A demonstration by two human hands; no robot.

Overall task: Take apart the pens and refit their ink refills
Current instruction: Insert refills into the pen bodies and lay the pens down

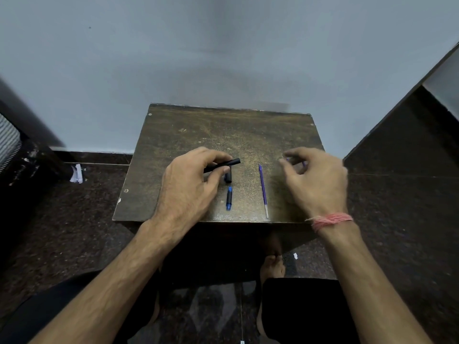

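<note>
While both hands hover over it, the table (173,135) shows itself as a small, dark brown wooden top, badly scratched and worn pale toward its middle, with screw heads near its corners and a chipped near-left corner. Its far edge stands against a plain grey-blue wall (223,58), and a dark skirting runs along the wall's foot to the table's left. Speckled dark stone floor (74,219) surrounds the table; a scrap of white paper (77,173) lies on it left of the table, and a dark panel (409,145) rises to the table's right.

Over the table's left-centre, the left hand (188,184) pinches a black barrel (223,165) between thumb and fingers, its free end pointing right and slightly away. Just under the fingertips a short black piece (228,177) rests on the table, and nearer the front edge lies a small blue-and-black part (229,197). Right of these a blue refill (262,189) lies loose on the table, running from mid-table almost to the front edge, clear end nearest.

Over the table's right side the right hand (315,180) curls its fingers around something small and bluish (303,163); what it is I cannot tell. A pink thread (331,220) wraps that wrist. Below the table's front edge, bare feet and dark shorts show.
</note>
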